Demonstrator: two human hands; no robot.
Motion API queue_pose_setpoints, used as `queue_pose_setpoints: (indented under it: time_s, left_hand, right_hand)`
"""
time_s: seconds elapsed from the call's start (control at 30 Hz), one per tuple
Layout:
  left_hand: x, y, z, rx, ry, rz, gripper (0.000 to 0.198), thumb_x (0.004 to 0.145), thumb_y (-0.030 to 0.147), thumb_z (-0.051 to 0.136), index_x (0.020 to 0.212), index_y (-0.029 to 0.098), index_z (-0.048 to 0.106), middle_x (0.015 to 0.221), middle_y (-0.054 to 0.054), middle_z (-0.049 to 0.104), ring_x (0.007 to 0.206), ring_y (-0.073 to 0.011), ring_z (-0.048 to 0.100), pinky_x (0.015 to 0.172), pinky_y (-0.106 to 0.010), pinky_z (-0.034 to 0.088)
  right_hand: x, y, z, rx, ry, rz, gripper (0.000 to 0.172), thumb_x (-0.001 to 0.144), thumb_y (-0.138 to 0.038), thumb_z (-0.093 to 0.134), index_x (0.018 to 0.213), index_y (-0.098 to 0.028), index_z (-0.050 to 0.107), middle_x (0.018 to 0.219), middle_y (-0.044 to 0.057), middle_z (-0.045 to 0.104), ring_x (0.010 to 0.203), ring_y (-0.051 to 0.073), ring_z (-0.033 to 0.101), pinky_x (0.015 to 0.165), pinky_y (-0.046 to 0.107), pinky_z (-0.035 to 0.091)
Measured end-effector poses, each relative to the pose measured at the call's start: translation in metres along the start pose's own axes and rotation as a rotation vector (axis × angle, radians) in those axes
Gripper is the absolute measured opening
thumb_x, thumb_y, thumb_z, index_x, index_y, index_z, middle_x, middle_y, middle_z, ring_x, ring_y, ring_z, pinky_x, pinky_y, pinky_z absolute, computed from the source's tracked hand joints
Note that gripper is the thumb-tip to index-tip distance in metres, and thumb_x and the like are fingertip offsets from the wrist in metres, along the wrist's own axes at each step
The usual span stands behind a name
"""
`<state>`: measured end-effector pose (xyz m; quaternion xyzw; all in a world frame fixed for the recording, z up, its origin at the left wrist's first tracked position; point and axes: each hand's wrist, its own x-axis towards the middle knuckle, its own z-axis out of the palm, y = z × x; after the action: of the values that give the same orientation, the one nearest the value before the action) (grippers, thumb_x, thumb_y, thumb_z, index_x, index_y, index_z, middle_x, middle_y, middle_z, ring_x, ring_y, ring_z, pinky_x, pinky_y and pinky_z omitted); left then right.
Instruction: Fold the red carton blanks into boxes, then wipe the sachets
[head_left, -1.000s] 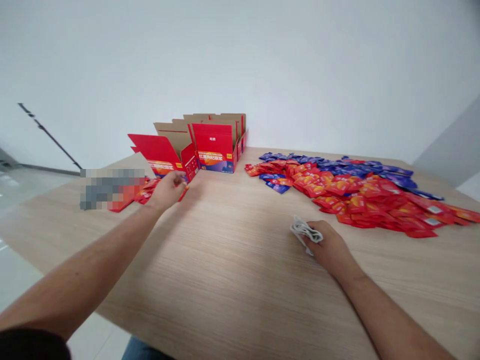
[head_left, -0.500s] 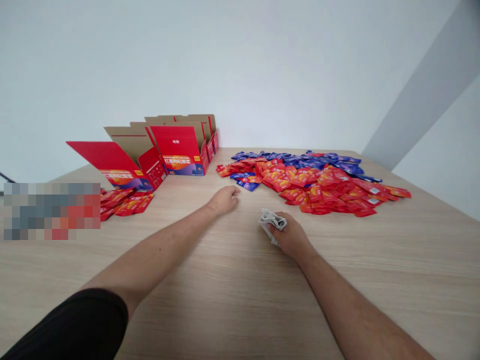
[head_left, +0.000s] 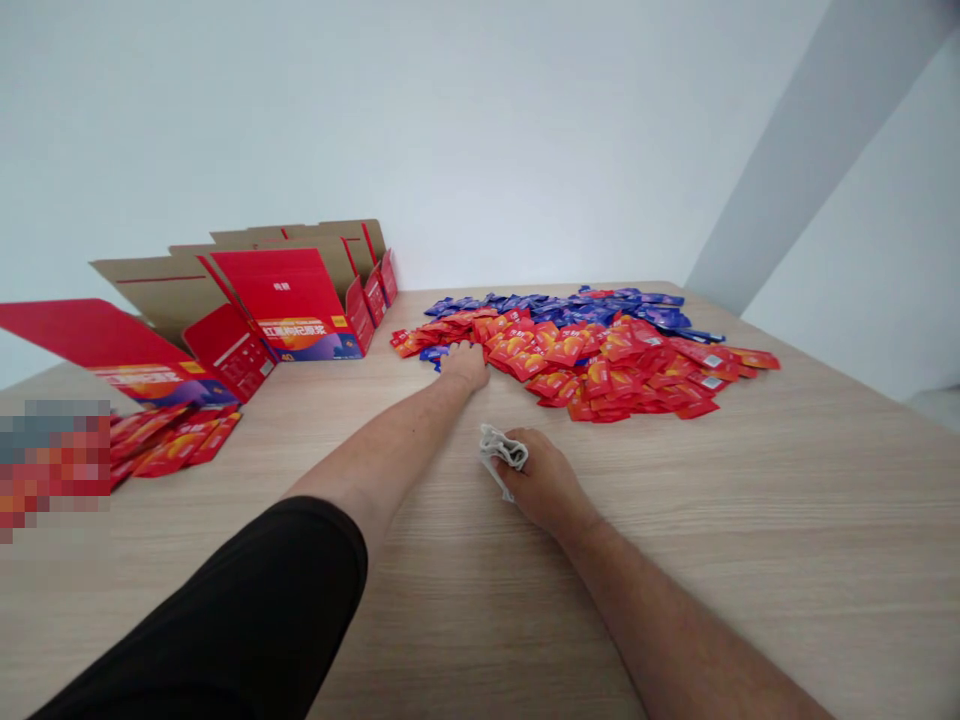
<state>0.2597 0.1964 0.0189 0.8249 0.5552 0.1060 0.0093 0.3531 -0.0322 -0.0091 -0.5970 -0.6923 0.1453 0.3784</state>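
My left hand reaches forward, its fingers stretched out over a few blue sachets at the near left edge of the pile. The fingers partly cover those sachets, and nothing shows held in them. My right hand is closed around a folded white cloth just above or on the table, nearer to me. Beyond and to the right of both hands spread many red sachets. Behind these lies a band of blue sachets.
Open red cardboard boxes with raised flaps stand in a row at the left. In front of the nearest box lies a smaller stack of red sachets. A white wall rises behind the wooden table. A blurred patch covers the far left.
My left hand has moved forward onto the blue sachets, its fingers now spread out. The right hand still grips the cloth. The view has shifted slightly to the right.
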Motion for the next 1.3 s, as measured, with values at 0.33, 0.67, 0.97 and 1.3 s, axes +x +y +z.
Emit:
queue_pose_setpoints:
  time_s: [0.33,0.67,0.97,1.3]
  left_hand:
    - [0.0,-0.018,0.001,0.015,0.104,0.052,0.035,0.097,0.032,0.05,0.121,0.018,0.071,0.127,-0.018,0.068,0.123,-0.0333,0.057,0.101,-0.045,0.046]
    - [-0.064,-0.053,-0.04,-0.072,0.333,0.279,0.031,0.102,0.026,0.047,0.111,0.015,0.074,0.117,-0.016,0.073,0.119,-0.03,0.061,0.109,-0.046,0.044]
    - [-0.24,-0.095,-0.037,-0.243,0.199,0.766,0.025,0.102,0.019,0.049,0.114,0.022,0.071,0.116,-0.008,0.077,0.107,-0.0187,0.072,0.097,-0.03,0.056]
    - [-0.275,-0.066,-0.056,-0.256,-0.052,0.175,0.02,0.094,0.032,0.054,0.1,0.018,0.068,0.104,-0.015,0.072,0.103,-0.0294,0.068,0.095,-0.042,0.053]
  right_hand:
    - [0.002,-0.002,0.0,-0.005,-0.034,0.012,0.006,0.094,-0.023,0.066,0.099,-0.02,0.069,0.099,0.007,0.072,0.099,0.022,0.062,0.087,0.033,0.045]
    - [0.003,0.005,0.005,0.084,0.086,0.045,0.007,0.086,-0.024,0.071,0.093,-0.023,0.072,0.095,0.006,0.075,0.096,0.022,0.066,0.088,0.033,0.05]
    - [0.01,0.023,0.002,0.149,0.352,0.22,0.028,0.094,-0.039,0.055,0.109,-0.023,0.073,0.103,0.01,0.078,0.099,0.029,0.072,0.086,0.041,0.057]
    - [0.003,0.01,0.008,0.101,0.236,0.067,0.023,0.089,-0.038,0.058,0.1,-0.022,0.071,0.102,0.01,0.076,0.1,0.027,0.068,0.093,0.042,0.052]
